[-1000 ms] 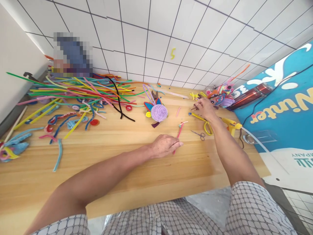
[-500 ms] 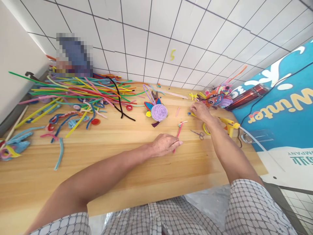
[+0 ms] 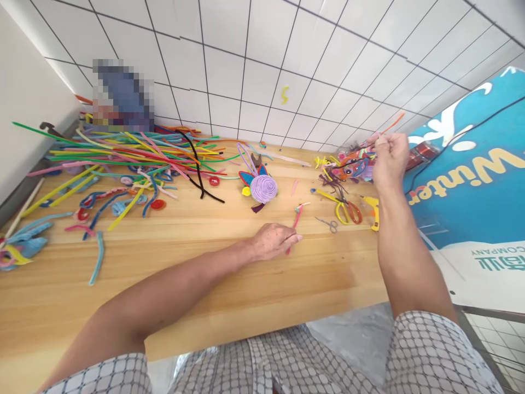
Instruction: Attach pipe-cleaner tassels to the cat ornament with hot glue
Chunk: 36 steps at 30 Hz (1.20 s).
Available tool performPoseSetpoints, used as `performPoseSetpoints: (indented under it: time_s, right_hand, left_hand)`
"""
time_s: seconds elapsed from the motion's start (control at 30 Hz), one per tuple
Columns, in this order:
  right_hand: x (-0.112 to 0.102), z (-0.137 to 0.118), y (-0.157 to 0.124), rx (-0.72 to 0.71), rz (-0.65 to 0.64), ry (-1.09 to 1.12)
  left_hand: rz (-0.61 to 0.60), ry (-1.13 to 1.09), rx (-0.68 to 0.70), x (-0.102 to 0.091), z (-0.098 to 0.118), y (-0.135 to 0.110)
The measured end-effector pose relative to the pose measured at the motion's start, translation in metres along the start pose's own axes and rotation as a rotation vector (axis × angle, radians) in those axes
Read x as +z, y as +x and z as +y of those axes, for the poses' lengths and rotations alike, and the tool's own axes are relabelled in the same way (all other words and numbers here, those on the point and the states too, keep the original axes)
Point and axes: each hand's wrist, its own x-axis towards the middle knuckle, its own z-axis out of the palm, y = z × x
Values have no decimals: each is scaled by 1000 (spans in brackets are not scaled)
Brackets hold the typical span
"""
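Note:
My left hand [image 3: 274, 242] rests on the table with its fingers closed around a pink pipe cleaner [image 3: 298, 218], whose top end carries a small pale and teal twist. Over at the right, my right hand [image 3: 390, 160] is raised above a colourful craft pile [image 3: 350, 168], its fingers pinched together. What they pinch, if anything, is too small to make out. Between the hands and the wall sits a purple coiled spiral piece [image 3: 263, 189] with blue and red pointed shapes and a yellow bit attached. A short pink strip [image 3: 294, 187] lies to its right.
Many loose pipe cleaners [image 3: 135, 153] are heaped at the left back. Small scissors [image 3: 328, 223], red and yellow-handled scissors [image 3: 348, 212] and a yellow glue gun [image 3: 374, 210] lie near my right forearm. A dark red cylinder [image 3: 424, 153] stands behind the right hand. A tiled wall [image 3: 229, 65] bounds the back.
My right hand has moved right and up, from beside the yellow scissor tips to above the craft pile, uncovering the larger scissors. My left hand keeps its hold on the pink pipe cleaner.

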Motion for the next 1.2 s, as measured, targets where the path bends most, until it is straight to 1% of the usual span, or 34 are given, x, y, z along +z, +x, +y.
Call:
performPoseSetpoints:
  time_s: [0.1,0.2,0.27,0.33,0.4,0.5,0.57,0.67,0.77,0.83,0.9,0.97,1.03,1.13,1.2]
  right_hand:
    - [-8,-31,-19,7,82,68]
    - [-10,-68,-46,8,73,120]
    - [-10,-87,-64,30,77,166]
    - [-9,-100,-80,68,66,226]
    - [-6,-107,-95,96,57,316]
    - [-2,-113,-117,124,31,461]
    - [2,-121,-132,124,2,498]
    - [9,-141,-156,87,-27,512]
    - [22,-164,-180,96,-35,584]
    - [31,-177,-193,142,-51,659]
    - [40,-185,-205,210,-75,744]
    - [47,-189,-215,287,-102,827]
    - [50,-190,-223,353,-149,901]
    - [46,-189,-229,400,-228,980]
    - [40,-186,-229,393,-263,998]
  left_hand:
    - [20,-16,-8,1,-3,0]
    - [56,-51,16,3,-6,0]
    - [107,-81,40,4,-7,-1]
    - [170,-113,51,3,-6,-2]
    - [255,-154,54,0,-3,-3]
    - [401,-211,88,-9,7,-1]
    - [477,-242,111,-19,18,2]
    - [515,-375,103,-30,39,6]
    - [482,-658,36,-29,62,6]
    - [463,-865,-68,-22,74,1]
    - [456,-1005,-193,-14,82,-7]
    - [461,-1081,-275,-8,86,-16]
    - [472,-1108,-320,-5,89,-25]
    - [474,-1115,-365,-8,90,-36]
    - [460,-1111,-386,-10,90,-41]
